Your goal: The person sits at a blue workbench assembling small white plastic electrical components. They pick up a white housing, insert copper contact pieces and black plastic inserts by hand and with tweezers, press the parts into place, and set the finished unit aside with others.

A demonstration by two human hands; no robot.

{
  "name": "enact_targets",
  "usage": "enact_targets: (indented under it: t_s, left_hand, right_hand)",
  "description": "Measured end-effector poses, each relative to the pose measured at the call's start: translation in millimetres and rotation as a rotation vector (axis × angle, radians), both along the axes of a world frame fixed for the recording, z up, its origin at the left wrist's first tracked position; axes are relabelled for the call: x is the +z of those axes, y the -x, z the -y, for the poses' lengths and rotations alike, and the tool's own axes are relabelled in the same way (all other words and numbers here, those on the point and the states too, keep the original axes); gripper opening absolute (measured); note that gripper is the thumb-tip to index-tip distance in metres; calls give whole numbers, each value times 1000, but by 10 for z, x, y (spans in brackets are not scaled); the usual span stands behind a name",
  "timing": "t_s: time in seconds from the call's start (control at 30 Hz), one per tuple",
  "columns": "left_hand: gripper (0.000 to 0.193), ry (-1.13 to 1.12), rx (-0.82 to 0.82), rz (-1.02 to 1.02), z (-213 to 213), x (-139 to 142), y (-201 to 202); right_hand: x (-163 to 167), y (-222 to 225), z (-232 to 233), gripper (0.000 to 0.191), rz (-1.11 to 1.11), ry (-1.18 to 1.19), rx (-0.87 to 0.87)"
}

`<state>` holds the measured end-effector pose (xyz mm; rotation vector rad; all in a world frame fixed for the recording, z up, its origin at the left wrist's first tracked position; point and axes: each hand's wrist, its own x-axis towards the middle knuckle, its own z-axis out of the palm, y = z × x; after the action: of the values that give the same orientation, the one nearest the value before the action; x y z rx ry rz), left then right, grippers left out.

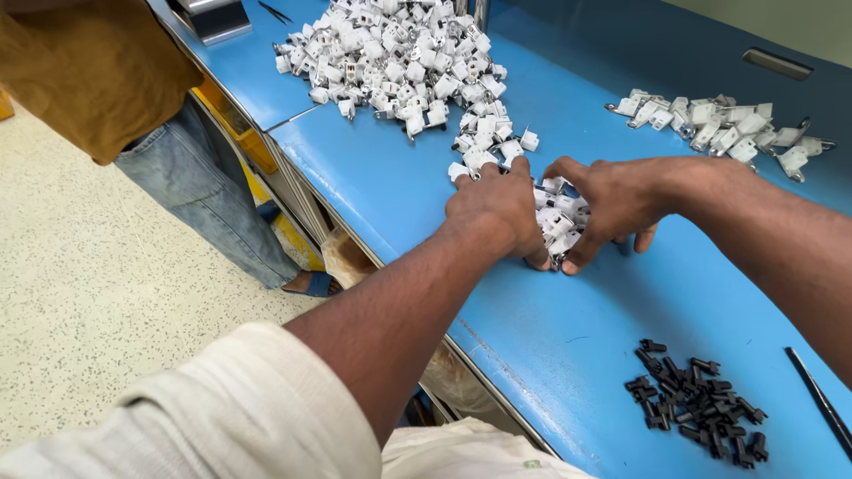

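Hands (497,208) (612,200) around white clips (557,222)

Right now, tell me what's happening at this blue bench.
A person leans over the blue work table with both bare hands cupped around a small cluster of white plastic parts with metal tabs. The left hand and right hand close in on it from either side. A big heap of the same white parts lies farther back, a smaller row to the right, and a pile of small black pieces nearer. Another person in jeans stands beside the table.
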<state>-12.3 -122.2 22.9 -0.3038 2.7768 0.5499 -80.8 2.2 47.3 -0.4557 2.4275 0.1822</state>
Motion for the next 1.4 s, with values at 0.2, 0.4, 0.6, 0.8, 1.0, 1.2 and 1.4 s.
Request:
enact_targets:
  t_s: [0.2, 0.4, 0.6, 0.8, 1.0, 1.2, 1.4]
  left_hand:
    - [111, 2, -19, 46, -47, 17, 41]
    - [105, 12, -85, 98, -32, 55, 73]
    - [94, -24, -121, 110, -22, 65, 112]
    - [89, -326, -79, 38, 31, -153, 298]
    - [85, -892, 90, 51, 14, -326, 468]
    - [72, -1069, 178, 98, -21, -233, 427]
    - [49, -1187, 186, 162, -100, -88, 459]
  right_hand:
    - [-48, 12, -50, 130, 52, 37, -3]
    - [-169, 51, -125, 125, 64, 147, 16]
    - [-186, 4, -184, 132, 44, 79, -93]
    - [-185, -18, -198, 129, 58, 151, -167]
    - [-181, -56, -342, 106, 123, 435, -312]
    - [-219, -52, -405, 72, 205, 658, -482]
    - [-258, 91, -492, 64, 278, 832, -686]
